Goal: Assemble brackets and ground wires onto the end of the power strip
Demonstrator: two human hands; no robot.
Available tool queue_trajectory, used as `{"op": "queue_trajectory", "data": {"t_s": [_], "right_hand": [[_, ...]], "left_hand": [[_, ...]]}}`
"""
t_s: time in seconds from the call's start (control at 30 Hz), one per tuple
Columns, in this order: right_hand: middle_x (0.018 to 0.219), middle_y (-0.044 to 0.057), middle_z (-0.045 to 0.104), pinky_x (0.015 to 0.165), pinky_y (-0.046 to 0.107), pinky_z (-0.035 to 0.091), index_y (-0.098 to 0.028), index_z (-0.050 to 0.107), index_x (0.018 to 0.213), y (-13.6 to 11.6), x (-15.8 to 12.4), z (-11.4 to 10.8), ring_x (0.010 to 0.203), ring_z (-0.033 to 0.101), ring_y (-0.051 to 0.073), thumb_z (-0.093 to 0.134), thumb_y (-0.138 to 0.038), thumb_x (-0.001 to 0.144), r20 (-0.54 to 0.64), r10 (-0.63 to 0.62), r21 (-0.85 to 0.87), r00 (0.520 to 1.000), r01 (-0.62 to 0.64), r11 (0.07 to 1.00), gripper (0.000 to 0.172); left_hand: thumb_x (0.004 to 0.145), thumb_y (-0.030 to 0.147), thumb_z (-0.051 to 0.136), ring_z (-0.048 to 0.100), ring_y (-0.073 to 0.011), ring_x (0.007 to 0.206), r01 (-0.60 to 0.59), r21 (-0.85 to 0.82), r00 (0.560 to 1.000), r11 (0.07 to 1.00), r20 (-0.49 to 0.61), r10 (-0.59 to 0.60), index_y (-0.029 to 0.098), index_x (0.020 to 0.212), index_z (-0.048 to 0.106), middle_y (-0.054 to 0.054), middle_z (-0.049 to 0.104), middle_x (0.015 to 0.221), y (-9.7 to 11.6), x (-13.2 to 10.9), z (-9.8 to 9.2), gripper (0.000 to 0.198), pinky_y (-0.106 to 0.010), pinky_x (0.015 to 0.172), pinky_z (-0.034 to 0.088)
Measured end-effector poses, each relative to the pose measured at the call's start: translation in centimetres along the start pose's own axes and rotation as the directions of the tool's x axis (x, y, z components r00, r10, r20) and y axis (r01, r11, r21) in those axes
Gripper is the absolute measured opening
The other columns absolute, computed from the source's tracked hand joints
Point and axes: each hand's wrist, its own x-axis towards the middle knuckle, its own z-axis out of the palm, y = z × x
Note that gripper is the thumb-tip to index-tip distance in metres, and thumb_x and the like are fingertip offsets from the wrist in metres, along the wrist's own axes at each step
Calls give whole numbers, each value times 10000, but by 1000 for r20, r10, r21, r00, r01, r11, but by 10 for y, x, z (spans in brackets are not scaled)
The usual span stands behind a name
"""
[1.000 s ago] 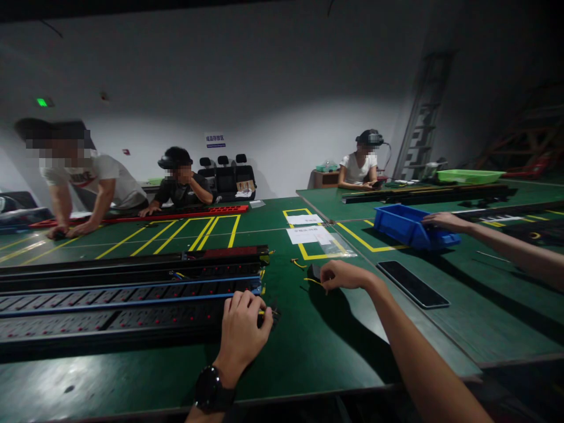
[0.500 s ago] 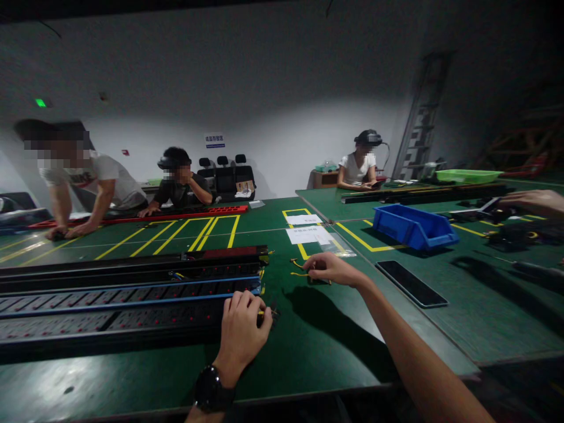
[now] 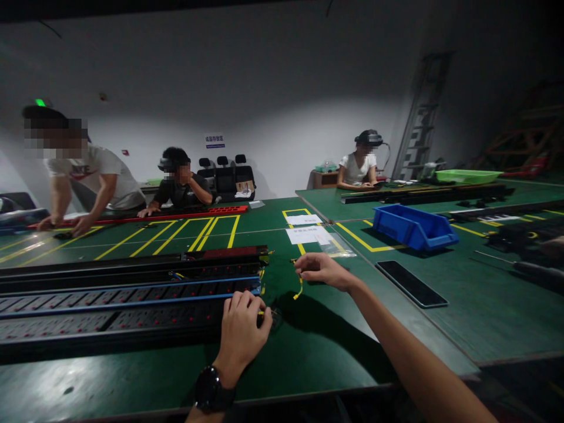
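Observation:
My left hand [image 3: 247,323], with a black watch on its wrist, rests on the right end of the nearest black strip [image 3: 167,314] with red dots; its fingers curl over that end, beside short yellow wires. To the right, my right hand [image 3: 324,270] pinches a small yellow wire [image 3: 300,288], which dangles over the green table [image 3: 282,370]. Behind the nearest strip lies a similar one with blue edges [image 3: 132,299]. Farther back are dark rails [image 3: 132,258] with wire ends at their right tips.
Papers [image 3: 306,235] and a clear bag [image 3: 339,248] lie ahead. Rightward are a blue bin [image 3: 414,228], a phone [image 3: 412,284] and a screwdriver [image 3: 497,259]. Three people sit or lean across the tables, near a red rail [image 3: 176,215]. A green tray [image 3: 469,175] stands farther back.
My right hand has shifted slightly left, and the yellow wire now hangs down. A co-worker's hand at the right has left the view. The person at the far left has moved both hands.

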Motion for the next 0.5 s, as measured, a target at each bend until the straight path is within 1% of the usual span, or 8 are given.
{"op": "queue_trajectory", "data": {"t_s": [0.1, 0.17, 0.27, 0.33, 0.4, 0.5], "right_hand": [[949, 39, 722, 785, 315, 517, -190, 696, 1019, 2, 1, 3, 847, 667, 167, 824, -335, 725, 28, -1, 9, 1000, 1, 1000, 353], [953, 40, 721, 801, 326, 521, -189, 694, 1022, 5, 3, 4, 860, 668, 172, 814, -312, 732, 32, -15, -19, 999, 16, 1000, 338], [968, 47, 716, 813, 333, 527, -185, 692, 1026, 11, 5, 4, 867, 666, 173, 784, -274, 749, 28, -49, -101, 998, 52, 994, 305], [951, 48, 714, 791, 326, 532, -182, 694, 1021, 14, 5, 4, 839, 662, 168, 756, -251, 763, 29, -57, -172, 998, 62, 983, 274], [933, 51, 716, 764, 317, 535, -177, 698, 1016, 17, 5, 5, 813, 659, 165, 727, -223, 770, 40, -47, -246, 998, 55, 968, 252], [936, 59, 730, 749, 311, 539, -164, 698, 1042, 23, 6, 7, 810, 667, 169, 685, -164, 766, 75, -17, -338, 997, 42, 940, 277]], "left_hand": [[916, 284, 556, 535, -234, 916, 9, -5, 1000, 1000, 11, -9, 207, 807, 668, -52, 637, 882, 0, 0, -1, 174, -393, 825, 369], [917, 288, 554, 539, -237, 921, 15, -8, 1000, 1000, 21, -14, 208, 809, 664, -49, 636, 884, 0, 0, -1, 174, -395, 829, 370], [919, 291, 551, 537, -241, 927, 21, -11, 999, 1000, 33, -20, 207, 807, 658, -48, 634, 887, 1, 0, -1, 176, -403, 833, 370], [921, 291, 548, 534, -241, 927, 22, -13, 999, 1000, 36, -21, 206, 807, 655, -49, 632, 886, 1, 0, -1, 178, -406, 833, 369], [922, 289, 547, 532, -240, 925, 20, -14, 999, 1000, 36, -20, 206, 811, 657, -50, 632, 885, 1, 0, -1, 177, -407, 832, 369], [919, 287, 549, 531, -240, 924, 17, -11, 999, 1000, 34, -16, 206, 810, 658, -52, 633, 888, 1, 0, -1, 175, -408, 834, 371]]}}
